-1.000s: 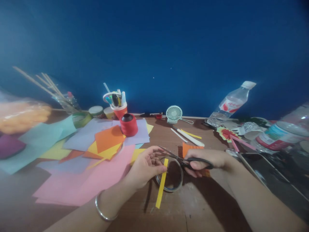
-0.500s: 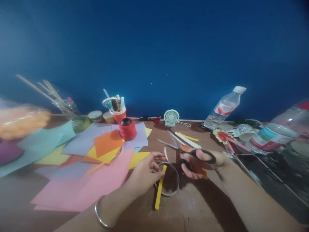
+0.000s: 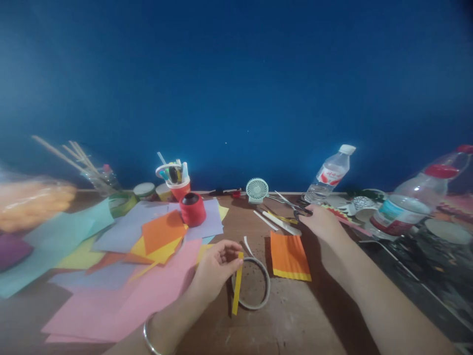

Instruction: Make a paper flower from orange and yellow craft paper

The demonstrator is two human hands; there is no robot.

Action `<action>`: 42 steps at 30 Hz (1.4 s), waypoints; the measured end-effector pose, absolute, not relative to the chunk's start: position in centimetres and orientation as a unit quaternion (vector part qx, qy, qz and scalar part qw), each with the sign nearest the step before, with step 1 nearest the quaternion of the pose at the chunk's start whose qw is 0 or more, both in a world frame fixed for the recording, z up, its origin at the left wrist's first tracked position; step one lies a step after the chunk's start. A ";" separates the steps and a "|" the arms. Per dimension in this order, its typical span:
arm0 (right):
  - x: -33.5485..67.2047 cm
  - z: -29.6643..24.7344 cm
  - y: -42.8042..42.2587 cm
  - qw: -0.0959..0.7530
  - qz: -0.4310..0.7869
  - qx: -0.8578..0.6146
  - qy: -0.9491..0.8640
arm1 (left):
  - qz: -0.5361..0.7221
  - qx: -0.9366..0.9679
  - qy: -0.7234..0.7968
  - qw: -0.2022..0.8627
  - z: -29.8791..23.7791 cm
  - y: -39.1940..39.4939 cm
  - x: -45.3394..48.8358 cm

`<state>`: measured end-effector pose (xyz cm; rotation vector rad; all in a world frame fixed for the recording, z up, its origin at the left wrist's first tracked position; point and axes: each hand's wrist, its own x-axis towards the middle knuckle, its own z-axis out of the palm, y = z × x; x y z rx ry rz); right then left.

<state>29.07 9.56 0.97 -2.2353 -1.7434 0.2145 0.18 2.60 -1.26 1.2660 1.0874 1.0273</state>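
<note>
My left hand [image 3: 216,268] pinches the top of a narrow yellow paper strip [image 3: 237,283] that hangs down over a roll of tape [image 3: 252,283] lying flat on the wooden table [image 3: 295,325]. My right hand [image 3: 320,222] is stretched out to the far right of the table with its fingers still closed on the handles of the scissors [image 3: 290,204], whose blades point left near the small fan. An orange paper with a yellow edge [image 3: 289,256] lies uncovered between my two hands.
Several coloured paper sheets [image 3: 125,276] spread over the left half. At the back stand a red thread spool [image 3: 192,209], a cup of pens [image 3: 178,180], a mini fan [image 3: 257,190], and a water bottle [image 3: 328,175]. A larger bottle [image 3: 417,204] and clutter fill the right.
My right hand carried the scissors away from the strip to the back right of the table, uncovering the orange paper. My left hand kept the yellow strip. The camera tilted slightly.
</note>
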 end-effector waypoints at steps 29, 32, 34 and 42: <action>17.7 -1.4 3.2 0.508 0.551 -0.425 -0.507 | 0.300 0.788 0.448 0.297 1.7 -1.3 0.5; 18.9 -2.0 3.8 0.541 0.557 -0.424 -0.467 | 0.110 0.900 0.394 0.150 0.9 -2.3 0.7; 19.1 -2.4 3.9 0.553 0.560 -0.423 -0.450 | 0.034 0.923 0.378 0.066 0.6 -2.6 0.7; 18.6 -2.9 4.1 0.569 0.568 -0.394 -0.446 | 0.028 0.864 0.503 -0.011 2.9 -2.9 -5.2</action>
